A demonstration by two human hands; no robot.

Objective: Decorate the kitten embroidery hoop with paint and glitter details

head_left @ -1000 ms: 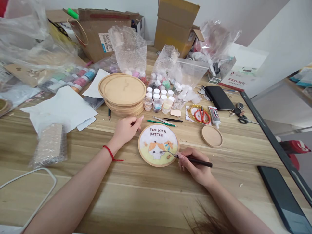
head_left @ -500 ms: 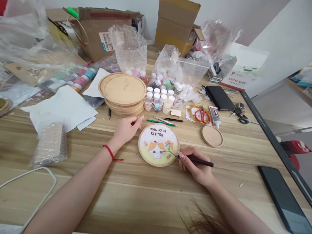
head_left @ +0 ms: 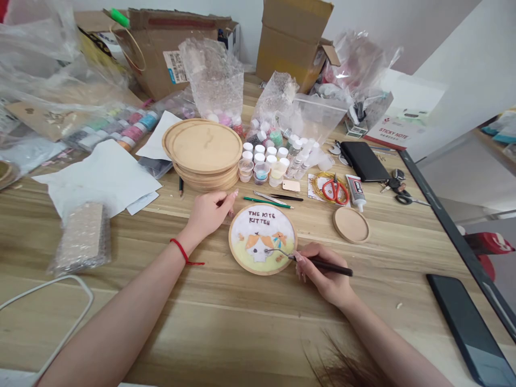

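A round wooden plate (head_left: 262,210) lies flat on the table, its white and pale yellow inside showing dark lettering and an orange-and-white kitten. My right hand (head_left: 324,271) is closed round a dark-handled craft tool (head_left: 332,266) with a thin, bent metal shank. Its tip is at the kitten's right eye; whether it touches the surface I cannot tell. Left of the plate rests my left hand (head_left: 209,215), loosely closed, fingers curled under and partly hidden, with nothing visible in it. A red string bracelet (head_left: 178,250) circles that wrist.
Beyond the plate lie a green pencil (head_left: 268,202) and black tweezers (head_left: 287,198). Stacked wooden plates (head_left: 201,148) and small white-lidded jars (head_left: 259,159) stand behind. To the right are red-handled cutters (head_left: 336,192), a glue tube (head_left: 355,191), a small round tray (head_left: 351,225) and a phone (head_left: 470,328).
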